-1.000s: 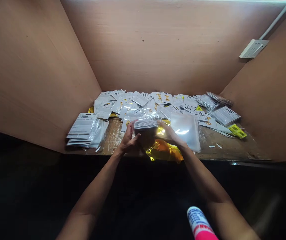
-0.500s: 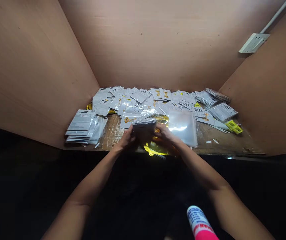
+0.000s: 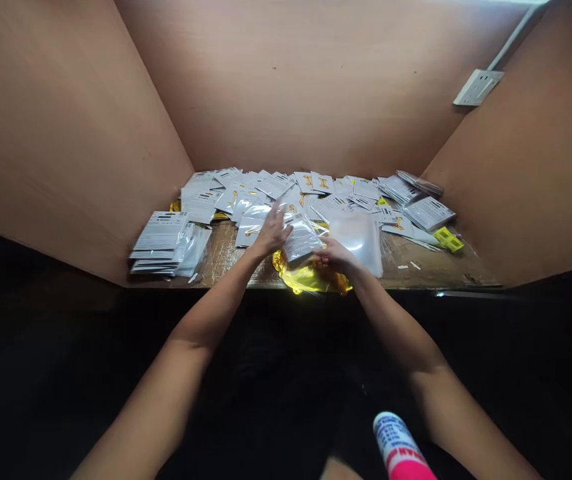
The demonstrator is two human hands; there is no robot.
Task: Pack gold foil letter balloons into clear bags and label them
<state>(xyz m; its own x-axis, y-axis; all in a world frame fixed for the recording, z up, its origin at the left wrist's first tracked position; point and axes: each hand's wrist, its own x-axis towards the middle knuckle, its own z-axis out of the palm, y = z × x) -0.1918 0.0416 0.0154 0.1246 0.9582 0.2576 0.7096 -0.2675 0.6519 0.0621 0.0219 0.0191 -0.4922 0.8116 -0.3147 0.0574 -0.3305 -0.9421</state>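
Observation:
A clear plastic packet with a white card inside (image 3: 302,240) lies tilted between my hands, over a crumpled gold foil balloon (image 3: 311,281). My right hand (image 3: 331,257) pinches the packet's lower right corner. My left hand (image 3: 273,231) is raised just left of the packet, fingers spread, holding nothing. Right of my right hand stands a stack of clear plastic bags (image 3: 359,243). The foil's middle is hidden under the packet and my right hand.
Several white card packets with gold printing (image 3: 286,193) lie scattered across the wooden table (image 3: 226,257). A squared pile of packets (image 3: 161,243) sits at the left. Yellow barcode labels (image 3: 449,239) lie at the right. Wooden panels enclose three sides, with a wall socket (image 3: 479,87) on the right one. A pink-and-white can (image 3: 401,447) shows at the bottom.
My left hand has come off the packet and risen, fingers spread. The packet has tilted and shifted right in my right hand, and more of the gold foil shows.

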